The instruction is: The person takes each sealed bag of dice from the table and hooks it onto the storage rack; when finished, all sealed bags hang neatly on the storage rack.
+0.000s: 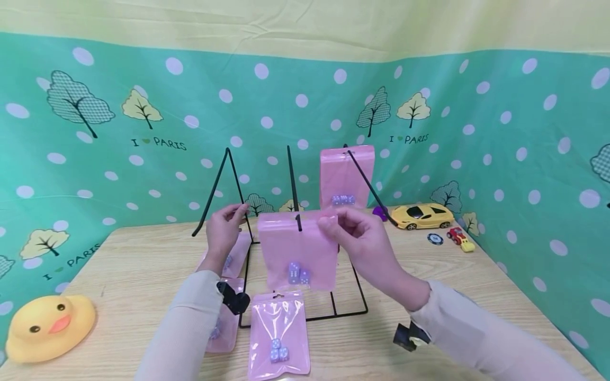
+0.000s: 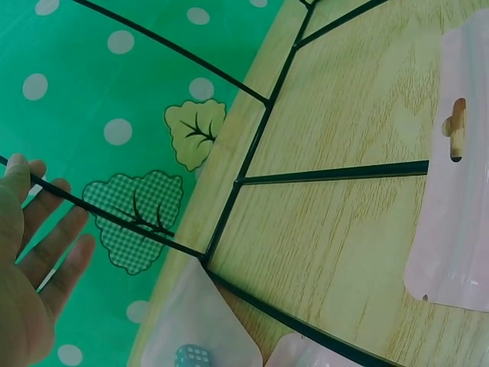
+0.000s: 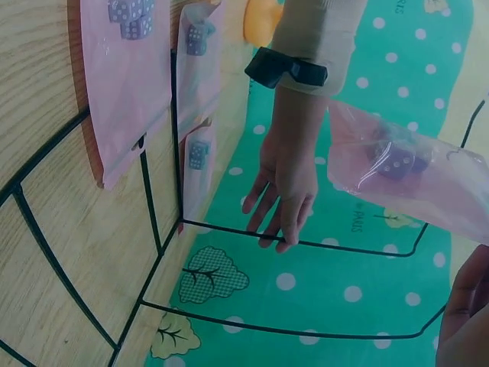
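Observation:
A black wire rack (image 1: 305, 312) stands on the wooden table (image 1: 119, 286). My right hand (image 1: 331, 222) pinches the top right corner of a pink bag of dice (image 1: 297, 248), whose top sits at the tip of the middle peg (image 1: 298, 219). In the right wrist view this held bag (image 3: 405, 172) hangs in the air beside my right hand (image 3: 466, 313). My left hand (image 1: 235, 211) rests with straight fingers against the rack's left rod (image 2: 114, 218); the same hand (image 3: 286, 187) holds nothing. Another pink dice bag (image 1: 347, 177) hangs on the right peg.
More pink dice bags lie flat on the table: one at the front (image 1: 278, 333), one under my left forearm (image 1: 224, 330), one behind my left hand (image 1: 237, 256). A yellow duck (image 1: 47, 325) sits front left. A yellow toy car (image 1: 421, 215), a chip (image 1: 434, 238) and a small red car (image 1: 461, 238) lie back right.

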`<act>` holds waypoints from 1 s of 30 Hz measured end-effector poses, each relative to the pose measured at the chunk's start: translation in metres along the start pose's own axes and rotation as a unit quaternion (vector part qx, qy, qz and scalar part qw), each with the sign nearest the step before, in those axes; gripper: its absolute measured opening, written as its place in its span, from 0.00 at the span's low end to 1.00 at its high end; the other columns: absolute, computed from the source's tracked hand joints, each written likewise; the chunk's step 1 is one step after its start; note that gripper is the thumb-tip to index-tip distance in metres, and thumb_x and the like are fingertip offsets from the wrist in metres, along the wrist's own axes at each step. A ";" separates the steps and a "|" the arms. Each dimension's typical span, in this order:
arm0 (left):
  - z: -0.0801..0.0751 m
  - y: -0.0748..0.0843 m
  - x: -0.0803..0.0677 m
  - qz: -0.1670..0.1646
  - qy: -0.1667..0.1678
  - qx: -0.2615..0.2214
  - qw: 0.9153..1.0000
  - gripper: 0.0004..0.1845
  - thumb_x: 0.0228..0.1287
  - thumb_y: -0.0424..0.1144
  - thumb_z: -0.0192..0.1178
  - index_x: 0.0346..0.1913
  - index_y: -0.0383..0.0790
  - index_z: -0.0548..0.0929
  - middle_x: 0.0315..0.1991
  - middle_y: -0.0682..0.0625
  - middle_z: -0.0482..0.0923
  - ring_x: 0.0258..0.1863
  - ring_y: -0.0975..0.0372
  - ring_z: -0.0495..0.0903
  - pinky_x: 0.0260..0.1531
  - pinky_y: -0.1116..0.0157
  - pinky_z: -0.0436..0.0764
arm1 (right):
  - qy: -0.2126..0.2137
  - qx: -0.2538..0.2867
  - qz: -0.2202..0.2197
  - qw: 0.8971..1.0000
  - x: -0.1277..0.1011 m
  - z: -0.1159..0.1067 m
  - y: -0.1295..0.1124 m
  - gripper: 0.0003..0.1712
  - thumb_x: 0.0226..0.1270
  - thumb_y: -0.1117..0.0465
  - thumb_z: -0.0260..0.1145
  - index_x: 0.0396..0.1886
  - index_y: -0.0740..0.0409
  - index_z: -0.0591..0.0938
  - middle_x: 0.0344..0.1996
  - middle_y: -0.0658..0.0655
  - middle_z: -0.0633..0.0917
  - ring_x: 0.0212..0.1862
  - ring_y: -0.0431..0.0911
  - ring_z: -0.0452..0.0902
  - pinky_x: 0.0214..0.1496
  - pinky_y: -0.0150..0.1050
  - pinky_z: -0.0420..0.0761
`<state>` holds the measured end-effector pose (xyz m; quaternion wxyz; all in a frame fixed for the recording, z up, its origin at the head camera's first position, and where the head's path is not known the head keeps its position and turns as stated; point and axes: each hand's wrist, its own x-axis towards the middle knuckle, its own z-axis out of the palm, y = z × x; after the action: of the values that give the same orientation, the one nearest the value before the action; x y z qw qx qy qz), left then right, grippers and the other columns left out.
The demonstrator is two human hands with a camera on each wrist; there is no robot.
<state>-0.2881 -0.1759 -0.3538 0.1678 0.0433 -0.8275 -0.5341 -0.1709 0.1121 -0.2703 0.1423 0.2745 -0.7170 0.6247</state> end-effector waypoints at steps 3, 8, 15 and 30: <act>0.000 0.000 0.000 0.000 -0.002 -0.002 1.000 0.20 0.78 0.48 0.56 0.59 0.38 0.84 0.54 0.40 0.85 0.52 0.46 0.85 0.48 0.52 0.85 | 0.003 0.001 0.012 1.000 0.005 0.001 0.003 0.10 0.71 0.61 0.70 0.42 0.65 0.87 0.26 0.56 0.80 0.27 0.46 0.72 0.29 0.33 0.78; 0.001 0.000 0.000 -0.005 -0.002 -0.005 1.000 0.19 0.78 0.47 0.56 0.60 0.38 0.84 0.54 0.40 0.85 0.52 0.47 0.85 0.48 0.53 0.85 | 0.020 0.012 0.031 0.999 0.015 0.005 0.007 0.08 0.71 0.63 0.69 0.40 0.66 0.86 0.26 0.56 0.81 0.27 0.45 0.73 0.30 0.33 0.79; 0.002 -0.002 0.000 -0.005 0.004 -0.010 1.000 0.19 0.78 0.47 0.57 0.59 0.38 0.84 0.54 0.39 0.85 0.52 0.47 0.86 0.47 0.55 0.86 | 0.045 0.050 0.043 0.997 0.029 0.009 0.016 0.09 0.71 0.63 0.69 0.39 0.68 0.85 0.26 0.53 0.84 0.26 0.43 0.75 0.29 0.32 0.78; 0.001 -0.003 -0.001 -0.011 0.001 -0.010 1.000 0.19 0.78 0.48 0.57 0.59 0.40 0.84 0.55 0.41 0.85 0.51 0.50 0.86 0.46 0.60 0.86 | 0.074 -0.001 0.024 0.997 0.064 0.009 0.035 0.12 0.70 0.57 0.71 0.38 0.63 0.86 0.25 0.54 0.83 0.25 0.44 0.74 0.28 0.33 0.78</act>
<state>-0.2876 -0.1755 -0.3570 0.1633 0.0519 -0.8212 -0.5443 -0.2417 0.0914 -0.2653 0.1799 0.2103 -0.7115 0.6459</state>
